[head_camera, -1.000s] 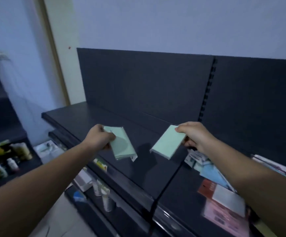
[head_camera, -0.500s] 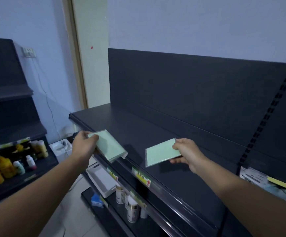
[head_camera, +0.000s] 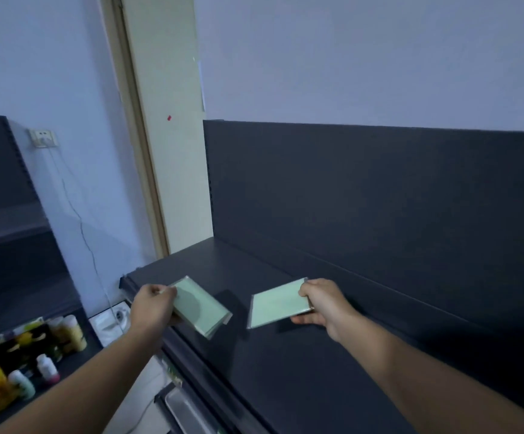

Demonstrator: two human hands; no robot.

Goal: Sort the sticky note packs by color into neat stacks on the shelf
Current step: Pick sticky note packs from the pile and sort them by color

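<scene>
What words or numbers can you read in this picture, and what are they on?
No words or numbers can be read here.
The left green pack, held by the left hand: no print shows.
The right green pack, held by the right hand: no print shows.
The bottles at lower left: labels too blurred.
The label strip above them: too blurred.

Matt dark shelf (probably metal); glossy plastic-wrapped green packs.
</scene>
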